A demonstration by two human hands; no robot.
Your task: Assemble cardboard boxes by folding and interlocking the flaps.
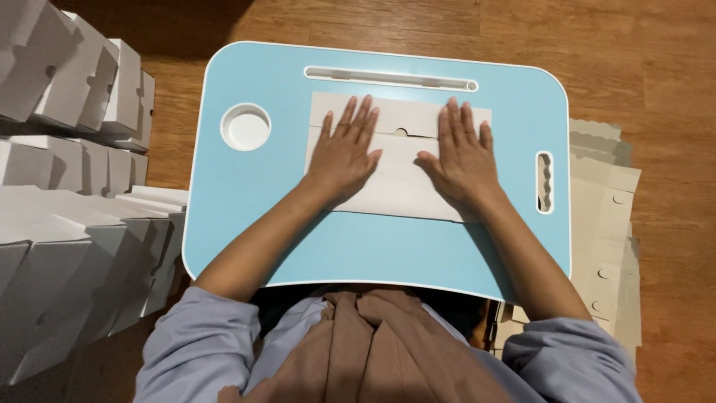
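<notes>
Both hands flat atop folded cardboard sheet on blue tray

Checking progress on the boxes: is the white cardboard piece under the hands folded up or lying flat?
Flat. The white cardboard piece lies on the blue lap table, with the left hand and right hand pressed palm-down on it.

**Packaging noted at the lap table**

One flat, unfolded white cardboard box blank lay on the blue lap table, rectangular, with a fold line and a small semicircular notch near its upper edge. Folded white boxes stood stacked on the floor at the left, in rows. A pile of flat beige-grey blanks with punched notches lay at the table's right. No labels, signs or screens observed.
</notes>
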